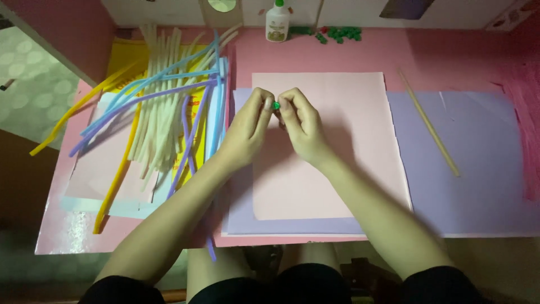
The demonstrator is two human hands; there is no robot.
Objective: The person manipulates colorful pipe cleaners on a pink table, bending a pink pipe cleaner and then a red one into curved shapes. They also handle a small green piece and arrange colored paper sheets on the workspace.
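You're at a home craft desk: pink worktop (450, 56), pipe cleaners (163, 107) at ten o'clock, glue bottle (277, 22) at twelve.

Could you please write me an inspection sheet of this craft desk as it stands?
Surface: pink desk under pink sheet and lilac sheets.
Job's things: small green piece pinched between both hands.
Clutter: pipe cleaners piled left; wooden stick; glue bottle; green bits.
Hands: left hand, right hand, fingertips meeting.
Cables: nothing seen.
Surroundings: white wall edge behind; dim floor below.
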